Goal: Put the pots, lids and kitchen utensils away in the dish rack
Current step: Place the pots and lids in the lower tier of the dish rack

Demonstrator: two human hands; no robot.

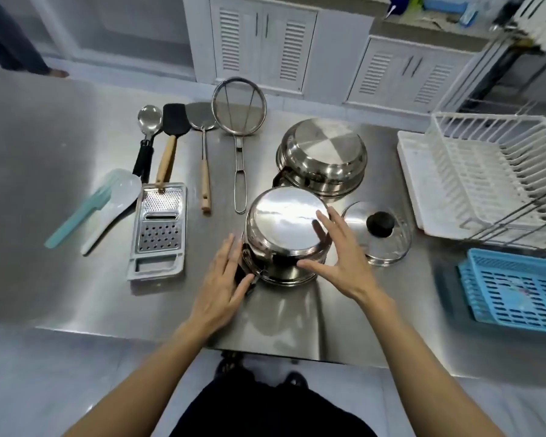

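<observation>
I am reaching both hands around the upturned small pot (286, 228) on the table (76, 152): left hand (223, 287) flat against its handle side, right hand (338, 257) spread wide, fingertips touching its base.

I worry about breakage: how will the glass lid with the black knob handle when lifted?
The glass lid looks clear, so probably fragile if knocked against the steel pots. Its black knob faces up, offering a likely secure grip; the smooth rim may be slippery.
</observation>
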